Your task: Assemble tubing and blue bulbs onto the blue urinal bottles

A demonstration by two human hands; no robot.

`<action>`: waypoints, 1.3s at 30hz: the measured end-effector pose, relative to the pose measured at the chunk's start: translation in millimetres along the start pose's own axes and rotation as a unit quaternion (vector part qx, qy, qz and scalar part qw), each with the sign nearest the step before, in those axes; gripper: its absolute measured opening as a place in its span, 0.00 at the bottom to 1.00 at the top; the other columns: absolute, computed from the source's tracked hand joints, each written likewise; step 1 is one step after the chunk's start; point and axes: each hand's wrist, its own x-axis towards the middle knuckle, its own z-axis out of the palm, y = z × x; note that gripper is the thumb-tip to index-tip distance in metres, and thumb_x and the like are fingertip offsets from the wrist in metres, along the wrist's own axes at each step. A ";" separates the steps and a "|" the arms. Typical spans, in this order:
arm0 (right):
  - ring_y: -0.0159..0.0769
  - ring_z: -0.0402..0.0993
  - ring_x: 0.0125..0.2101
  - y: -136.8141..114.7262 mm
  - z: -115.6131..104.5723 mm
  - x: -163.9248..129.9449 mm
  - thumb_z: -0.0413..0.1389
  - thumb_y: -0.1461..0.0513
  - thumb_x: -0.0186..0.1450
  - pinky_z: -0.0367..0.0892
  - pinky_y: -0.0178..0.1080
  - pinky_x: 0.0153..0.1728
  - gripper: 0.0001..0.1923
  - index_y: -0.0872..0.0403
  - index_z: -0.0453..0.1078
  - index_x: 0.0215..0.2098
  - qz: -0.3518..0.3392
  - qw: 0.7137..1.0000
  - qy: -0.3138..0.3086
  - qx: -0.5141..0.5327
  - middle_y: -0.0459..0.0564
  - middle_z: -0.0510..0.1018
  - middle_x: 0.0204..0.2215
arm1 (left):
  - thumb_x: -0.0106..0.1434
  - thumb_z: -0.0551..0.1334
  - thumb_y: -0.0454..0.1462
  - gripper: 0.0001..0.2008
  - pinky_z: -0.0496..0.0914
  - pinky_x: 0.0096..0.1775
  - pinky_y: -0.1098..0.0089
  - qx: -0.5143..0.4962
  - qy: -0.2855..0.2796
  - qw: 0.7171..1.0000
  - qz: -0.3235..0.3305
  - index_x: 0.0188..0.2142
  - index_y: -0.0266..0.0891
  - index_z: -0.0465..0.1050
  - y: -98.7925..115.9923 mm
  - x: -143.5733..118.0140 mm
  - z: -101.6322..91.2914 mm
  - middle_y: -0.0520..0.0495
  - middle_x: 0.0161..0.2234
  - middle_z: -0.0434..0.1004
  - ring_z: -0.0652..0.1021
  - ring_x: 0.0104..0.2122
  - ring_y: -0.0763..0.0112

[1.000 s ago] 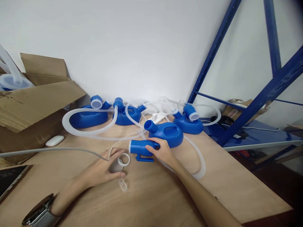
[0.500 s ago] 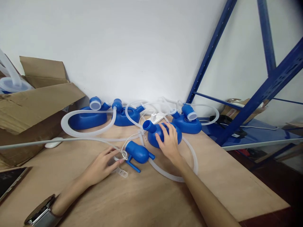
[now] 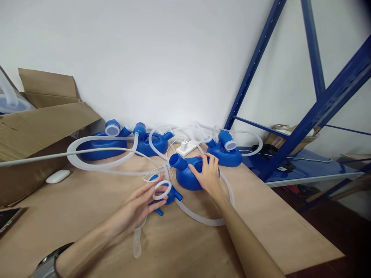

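Observation:
My left hand [image 3: 136, 208] holds up a translucent white ring [image 3: 165, 197] between thumb and fingers. A flat strap [image 3: 137, 244] with a tab hangs below that hand. Behind the ring, partly covered by it and my fingers, lies a blue cup-shaped head piece [image 3: 171, 195] with a small spout. My right hand [image 3: 209, 173] grips the handle area of a blue urinal bottle [image 3: 187, 180]; its open neck tilts up to the left. The fingertips over the handle are partly hidden. A clear hose [image 3: 199, 220] curves around the bottle's front.
More blue bottles [image 3: 101, 150] with hoses stand along the wall. A white power strip [image 3: 188, 147] lies behind my bottle. An open cardboard box [image 3: 43, 131] and a white mouse [image 3: 58, 176] are at left; blue shelving [image 3: 290, 154] stands at right. A grey-white cable [image 3: 87, 151] crosses the left side.
My left hand has lifted the white ring off the tabletop, and its strap now hangs down. My right hand stays on the bottle, its fingers now more around the handle.

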 end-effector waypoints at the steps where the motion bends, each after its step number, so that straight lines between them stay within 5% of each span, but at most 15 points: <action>1: 0.57 0.65 0.53 -0.9 -1.2 0.2 0.52 0.42 0.70 0.66 0.58 0.53 0.28 0.54 0.72 0.52 -0.005 1.000 0.004 -0.002 0.64 0.70 0.51 | 0.74 0.55 0.51 0.29 0.69 0.62 0.47 0.007 0.004 1.000 0.012 0.71 0.48 0.60 1.4 7.9 5.5 0.40 0.63 0.74 0.74 0.62 0.49; 4: 0.57 0.64 0.51 -4.0 -7.3 1.0 0.53 0.44 0.71 0.67 0.57 0.51 0.26 0.55 0.72 0.54 -0.026 1.000 -0.002 -0.014 0.64 0.69 0.50 | 0.77 0.49 0.49 0.30 0.71 0.61 0.50 0.164 0.064 0.981 0.082 0.75 0.57 0.45 7.7 38.5 14.0 0.44 0.69 0.64 0.73 0.63 0.54; 7: 0.57 0.64 0.49 -7.0 -15.0 2.1 0.54 0.46 0.70 0.67 0.56 0.49 0.24 0.54 0.74 0.52 -0.039 0.999 -0.025 -0.027 0.63 0.70 0.49 | 0.75 0.51 0.48 0.30 0.67 0.63 0.53 0.300 0.153 0.925 0.176 0.74 0.56 0.50 13.3 68.7 11.7 0.46 0.69 0.62 0.70 0.64 0.58; 16: 0.53 0.73 0.46 -7.1 -19.7 3.0 0.51 0.46 0.72 0.66 0.50 0.48 0.23 0.56 0.71 0.50 -0.063 0.996 -0.056 0.006 0.60 0.78 0.43 | 0.68 0.61 0.51 0.30 0.76 0.50 0.57 0.422 0.059 0.889 0.168 0.66 0.42 0.70 29.3 90.3 8.0 0.39 0.58 0.77 0.80 0.50 0.53; 23: 0.52 0.73 0.44 -13.7 -22.4 4.5 0.54 0.49 0.70 0.65 0.50 0.47 0.17 0.54 0.71 0.45 -0.059 0.996 -0.067 -0.001 0.57 0.79 0.41 | 0.57 0.71 0.52 0.30 0.75 0.52 0.54 0.418 -0.004 0.895 0.154 0.55 0.40 0.81 57.2 100.0 -0.6 0.41 0.51 0.85 0.82 0.49 0.46; 28: 0.52 0.73 0.44 -16.2 -24.5 4.9 0.54 0.50 0.69 0.65 0.50 0.47 0.16 0.54 0.70 0.45 -0.059 0.995 -0.079 0.005 0.57 0.79 0.41 | 0.54 0.73 0.52 0.27 0.77 0.47 0.57 0.438 -0.009 0.886 0.155 0.50 0.40 0.84 60.9 102.8 -0.7 0.48 0.36 0.87 0.83 0.40 0.50; 33: 0.52 0.73 0.44 -15.8 -26.4 3.5 0.54 0.49 0.69 0.65 0.51 0.48 0.17 0.53 0.70 0.46 -0.050 0.994 -0.092 0.015 0.57 0.79 0.42 | 0.51 0.75 0.54 0.29 0.76 0.46 0.57 0.433 -0.014 0.892 0.133 0.48 0.40 0.82 67.4 104.7 2.4 0.44 0.39 0.86 0.83 0.42 0.50; 36: 0.51 0.73 0.45 -18.4 -29.1 2.0 0.54 0.49 0.70 0.65 0.50 0.48 0.17 0.53 0.70 0.47 -0.055 0.992 -0.103 0.039 0.56 0.79 0.43 | 0.59 0.64 0.62 0.29 0.76 0.46 0.59 0.351 0.007 0.931 0.098 0.37 0.38 0.81 65.7 117.5 12.7 0.39 0.41 0.85 0.83 0.44 0.50; 39: 0.51 0.73 0.46 -21.3 -30.6 0.6 0.55 0.50 0.69 0.66 0.50 0.48 0.16 0.53 0.70 0.47 -0.050 0.992 -0.110 0.046 0.56 0.79 0.43 | 0.67 0.46 0.67 0.38 0.75 0.43 0.60 0.234 0.098 0.963 0.095 0.36 0.37 0.77 51.3 138.3 27.2 0.37 0.42 0.84 0.84 0.41 0.53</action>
